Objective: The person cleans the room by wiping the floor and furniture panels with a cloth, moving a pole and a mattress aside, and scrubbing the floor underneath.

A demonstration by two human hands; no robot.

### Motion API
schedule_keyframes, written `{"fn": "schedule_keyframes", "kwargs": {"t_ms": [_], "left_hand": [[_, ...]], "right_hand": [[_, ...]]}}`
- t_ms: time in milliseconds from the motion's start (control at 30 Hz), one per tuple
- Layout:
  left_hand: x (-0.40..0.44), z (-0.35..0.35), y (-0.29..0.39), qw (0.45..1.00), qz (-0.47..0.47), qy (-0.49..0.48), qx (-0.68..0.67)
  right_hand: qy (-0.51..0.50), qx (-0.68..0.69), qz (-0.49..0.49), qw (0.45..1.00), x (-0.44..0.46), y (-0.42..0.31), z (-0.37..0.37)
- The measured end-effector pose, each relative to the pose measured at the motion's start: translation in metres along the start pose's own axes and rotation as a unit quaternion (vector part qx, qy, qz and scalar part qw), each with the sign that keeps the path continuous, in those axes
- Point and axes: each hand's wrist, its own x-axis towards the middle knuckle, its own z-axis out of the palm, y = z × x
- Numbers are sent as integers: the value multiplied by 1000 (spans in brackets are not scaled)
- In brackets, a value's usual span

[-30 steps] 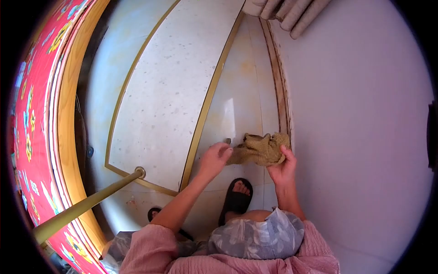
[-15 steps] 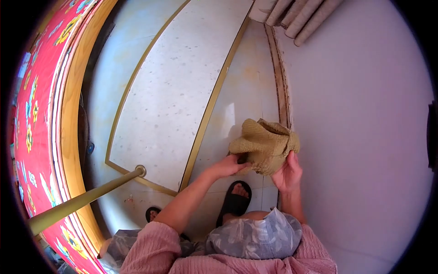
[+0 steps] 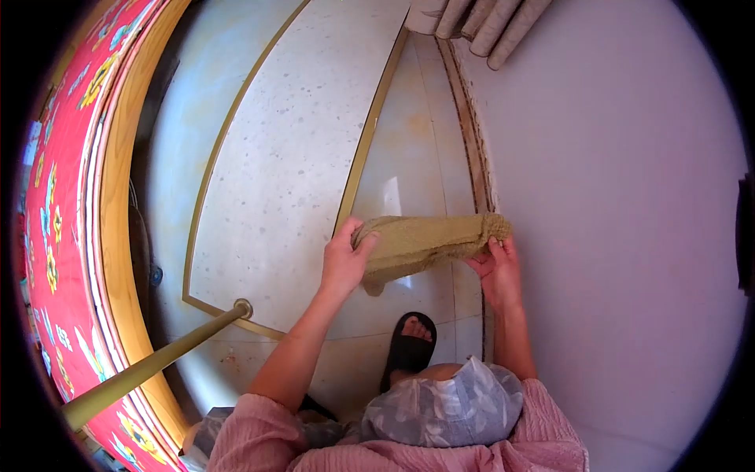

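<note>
A mustard-brown textured cloth, which looks stretchy, is pulled out sideways between my two hands above the floor. Its left end is gripped by my left hand, with the thumb on top of the fabric. At the other end, my right hand pinches the puckered edge near the wall. A loose flap of the cloth droops below its left part. Whether the cloth is a cover or a garment, I cannot tell.
A white speckled panel with gold edging stretches across the left, a gold pole joined at its near corner. Further left is a wooden-edged bed with red flowered fabric. A pale wall stands at right; curtain folds hang at the top.
The bunched cloth has been stretched out lengthwise and now lies nearly level. My left hand has moved left and up with its end, while my right hand has shifted slightly up.
</note>
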Motion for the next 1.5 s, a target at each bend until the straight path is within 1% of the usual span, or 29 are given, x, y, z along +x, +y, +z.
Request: {"fn": "schedule_keyframes", "kwargs": {"t_ms": [33, 67, 133, 233, 267, 333, 367, 400, 433, 500, 533, 567, 633, 733, 800, 900, 1000, 1100, 1167, 1233, 1300, 1367, 1400, 1500], "left_hand": [[0, 2, -4, 998, 7, 23, 52], [-1, 4, -5, 995, -53, -26, 79], [-4, 7, -9, 969, -172, -121, 131], [-22, 8, -37, 943, -217, -243, 62], [-26, 14, -61, 975, -142, -173, 12], [-23, 7, -43, 987, -116, -100, -44], [-21, 3, -28, 990, -102, -63, -73], [-17, -8, -10, 993, -105, -55, -20], [-15, -11, 1, 995, -77, -48, -38], [-13, -14, 12, 996, -22, -35, -74], [-12, -12, 14, 994, -12, -36, -103], [-12, -13, 20, 996, -13, -46, -81], [-11, -19, 54, 997, -14, -62, -38], [10, -23, 88, 995, 29, -71, -68], [23, -32, 111, 990, 122, -69, -14], [20, -41, 157, 964, 265, -33, -5], [1, -56, 183, 963, 237, -107, -74], [-13, -59, 146, 960, 253, -123, 0], [-27, -58, 111, 948, 242, -193, 75], [-45, -52, 54, 932, 236, -239, 137], [-67, -48, -8, 914, 227, -276, 193], [-78, -53, -48, 889, 157, -344, 258], [-78, -54, -51, 872, 121, -376, 289], [-64, -54, -49, 855, 110, -344, 371]], "right_hand": [[-7, 30, 8, 999, -1, 2, 4], [-20, 71, 14, 997, -2, 2, 9], [-46, 151, 27, 987, -9, -7, 28], [-83, -41, 0, 996, -7, 15, 18], [-91, -111, 7, 990, -4, 23, 10], [-103, -249, 24, 963, 2, 35, -14], [-70, -256, 43, 963, 3, 41, -24], [-36, -263, 62, 962, 2, 45, -33], [-2, -269, 81, 960, 4, 50, -41], [31, -318, 58, 946, 12, 55, -61], [50, -341, 46, 938, 14, 57, -67], [63, -335, 27, 940, 15, 58, -73], [87, -324, -12, 942, 18, 47, -65], [130, -199, -88, 967, 23, 5, -36], [119, -144, -145, 972, 13, -37, -14], [64, -48, -242, 967, 5, -81, 5], [78, -9, -316, 946, -6, -100, 12], [76, 2, -290, 954, -20, -81, 1], [83, -28, -253, 963, -28, -40, -20], [114, -158, -202, 960, -37, 11, -50], [124, -202, -94, 967, -49, 58, -78], [106, -285, -14, 952, -50, 106, -119], [95, -326, 26, 940, -49, 109, -119], [84, -447, -25, 890, -39, 107, -114]]}}
